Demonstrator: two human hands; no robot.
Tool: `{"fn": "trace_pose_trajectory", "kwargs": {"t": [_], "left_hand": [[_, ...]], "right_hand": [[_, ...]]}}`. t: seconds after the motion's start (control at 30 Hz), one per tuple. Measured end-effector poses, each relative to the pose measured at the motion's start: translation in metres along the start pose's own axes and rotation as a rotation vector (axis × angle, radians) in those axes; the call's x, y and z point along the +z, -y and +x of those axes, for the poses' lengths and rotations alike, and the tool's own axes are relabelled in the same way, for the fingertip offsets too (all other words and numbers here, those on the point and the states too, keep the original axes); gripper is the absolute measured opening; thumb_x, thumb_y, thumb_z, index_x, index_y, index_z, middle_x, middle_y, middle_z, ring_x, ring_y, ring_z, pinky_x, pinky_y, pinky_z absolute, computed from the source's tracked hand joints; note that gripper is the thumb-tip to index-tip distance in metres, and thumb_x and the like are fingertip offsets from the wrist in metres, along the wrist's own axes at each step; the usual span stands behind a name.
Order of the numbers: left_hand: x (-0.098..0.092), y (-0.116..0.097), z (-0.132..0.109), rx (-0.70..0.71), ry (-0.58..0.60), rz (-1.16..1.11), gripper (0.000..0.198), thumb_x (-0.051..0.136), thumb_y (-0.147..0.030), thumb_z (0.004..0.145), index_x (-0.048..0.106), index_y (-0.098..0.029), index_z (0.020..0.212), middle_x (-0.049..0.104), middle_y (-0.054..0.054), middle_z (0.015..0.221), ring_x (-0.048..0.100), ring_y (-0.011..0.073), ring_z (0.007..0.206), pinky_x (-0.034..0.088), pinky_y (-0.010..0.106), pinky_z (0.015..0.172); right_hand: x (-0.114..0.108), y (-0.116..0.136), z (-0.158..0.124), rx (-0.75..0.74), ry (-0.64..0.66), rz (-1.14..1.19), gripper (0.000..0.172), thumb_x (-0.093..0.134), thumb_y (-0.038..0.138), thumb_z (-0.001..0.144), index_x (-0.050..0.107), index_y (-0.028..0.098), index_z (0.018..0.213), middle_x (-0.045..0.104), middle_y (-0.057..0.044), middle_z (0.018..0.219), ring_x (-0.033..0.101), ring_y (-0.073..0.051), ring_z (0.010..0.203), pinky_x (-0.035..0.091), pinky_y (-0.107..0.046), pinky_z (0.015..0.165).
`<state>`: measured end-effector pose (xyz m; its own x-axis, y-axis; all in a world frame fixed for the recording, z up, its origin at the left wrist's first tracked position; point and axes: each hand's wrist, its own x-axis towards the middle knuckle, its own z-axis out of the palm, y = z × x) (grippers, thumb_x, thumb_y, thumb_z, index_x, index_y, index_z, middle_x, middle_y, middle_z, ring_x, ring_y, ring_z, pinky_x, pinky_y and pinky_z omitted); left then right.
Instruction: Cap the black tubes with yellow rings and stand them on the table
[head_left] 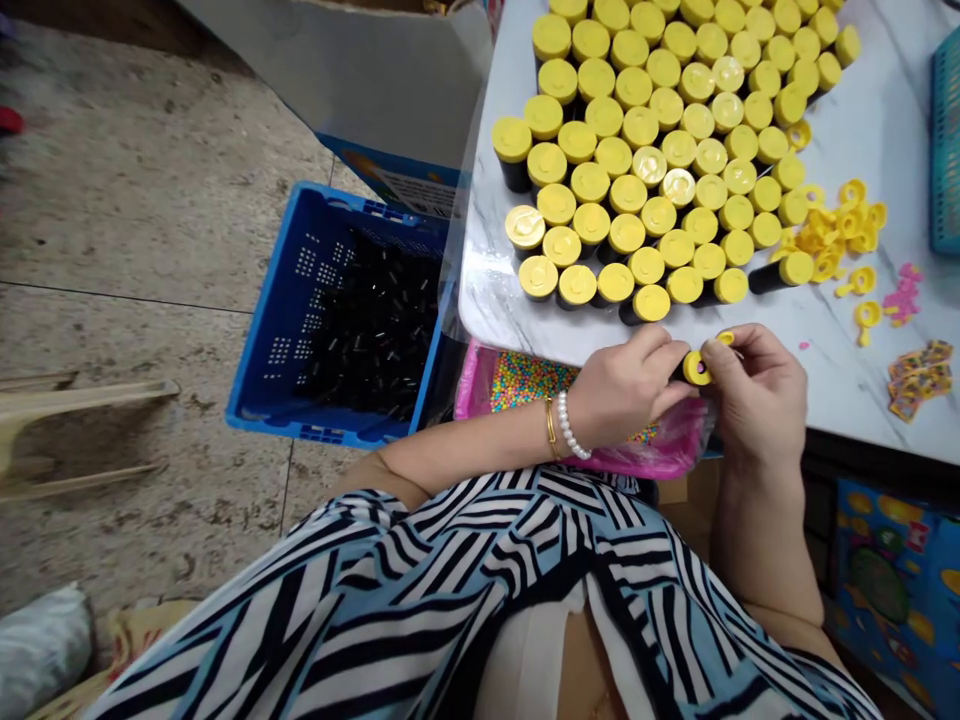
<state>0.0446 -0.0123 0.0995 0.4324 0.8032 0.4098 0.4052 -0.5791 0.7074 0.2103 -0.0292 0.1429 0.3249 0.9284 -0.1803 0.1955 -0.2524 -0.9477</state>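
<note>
My left hand [626,385] is wrapped round a small black tube with a yellow top [696,370], held over the table's front edge. The tube's top faces up, with a dark opening and a hint of pink in it. Close against it, my right hand [757,385] pinches a small yellow piece [725,338] between thumb and fingers; its full shape is hidden. Beyond my hands stand many black tubes with yellow caps [626,233] in packed rows. One capped tube [780,272] lies tilted at the right of the front row.
Loose yellow ring-shaped pieces [847,225], pink bits [904,295] and printed stickers or packets [919,380] lie on the marbled table [495,310]. Under its edge sits a pink tray [469,385] of coloured beads. A blue crate [259,370] of black tubes is on the floor.
</note>
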Motion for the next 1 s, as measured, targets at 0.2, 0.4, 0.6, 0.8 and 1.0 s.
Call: {"fn": "trace_pose_trajectory", "kwargs": {"t": [0.2,0.4,0.6,0.8,1.0], "left_hand": [[-0.016,-0.009,0.009,-0.117,0.105,-0.116,0.028,0.065,-0.036,0.098,0.067,-0.012,0.113,0.069,0.008,0.096,0.066,0.0175,0.087,0.056,0.029,0.076],[-0.029,-0.023,0.016,-0.518,0.312,-0.747,0.033,0.052,-0.042,0.103,0.068,-0.015,0.115,0.063,-0.005,0.058,0.059,0.0088,0.050,0.045,0.019,0.053],[-0.009,-0.027,0.010,-0.719,0.225,-1.062,0.038,0.052,-0.037,0.104,0.065,-0.019,0.135,0.066,-0.003,0.066,0.063,0.0077,0.050,0.047,0.015,0.046],[-0.009,-0.022,0.020,-0.825,0.278,-1.147,0.043,0.061,-0.030,0.102,0.062,-0.018,0.144,0.073,0.004,0.078,0.071,0.0108,0.061,0.059,0.019,0.051],[-0.010,-0.019,0.017,-0.821,0.308,-1.195,0.052,0.055,-0.018,0.102,0.050,-0.017,0.154,0.076,0.006,0.083,0.076,0.0138,0.072,0.065,0.023,0.061]], "right_hand": [[0.005,-0.002,-0.007,-0.087,-0.057,-0.081,0.034,0.078,0.048,0.086,0.059,0.022,0.097,0.060,0.002,0.077,0.057,-0.009,0.061,0.047,-0.021,0.054],[0.012,-0.003,-0.013,-0.191,-0.101,-0.159,0.034,0.073,0.048,0.090,0.056,0.020,0.095,0.059,0.002,0.078,0.057,-0.008,0.063,0.048,-0.021,0.056],[0.010,-0.007,-0.013,-0.226,-0.165,-0.162,0.034,0.077,0.047,0.087,0.058,0.019,0.093,0.059,0.002,0.080,0.057,-0.007,0.065,0.048,-0.020,0.058],[-0.021,0.004,0.019,0.097,0.245,0.086,0.056,0.061,0.074,0.088,0.062,0.019,0.088,0.065,-0.002,0.077,0.056,-0.010,0.058,0.050,-0.024,0.053],[-0.031,0.025,0.033,0.161,0.520,-0.061,0.039,0.091,0.035,0.069,0.064,0.018,0.092,0.068,0.001,0.083,0.062,-0.008,0.069,0.053,-0.020,0.063]]}}
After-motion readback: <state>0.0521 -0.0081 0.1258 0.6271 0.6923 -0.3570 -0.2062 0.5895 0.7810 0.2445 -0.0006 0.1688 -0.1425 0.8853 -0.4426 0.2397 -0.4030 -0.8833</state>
